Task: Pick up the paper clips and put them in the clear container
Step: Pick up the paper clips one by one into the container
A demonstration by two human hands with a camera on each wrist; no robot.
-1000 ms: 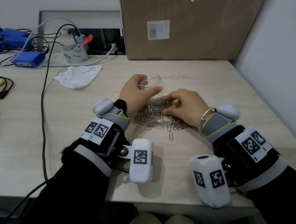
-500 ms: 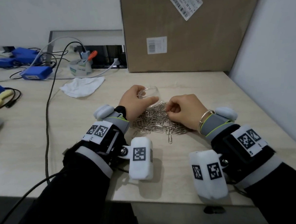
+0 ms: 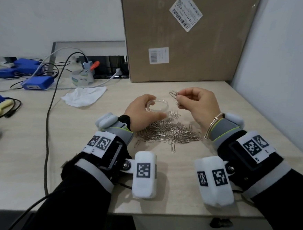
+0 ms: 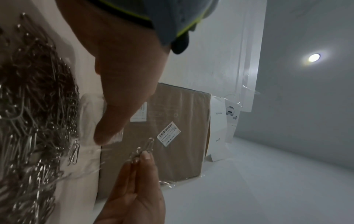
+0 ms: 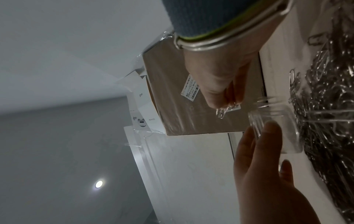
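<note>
Pinching a few paper clips [image 3: 174,96], the right hand [image 3: 196,104] risks dropping tangled ones beside the clear container [image 3: 157,105] the left hand [image 3: 141,112] grips.

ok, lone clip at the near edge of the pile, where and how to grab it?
Pinch the lone paper clip across its long sides, coming straight down from above. It lies flat on the table, pointing toward the person, apart from the pile, so nothing should snag.
</note>
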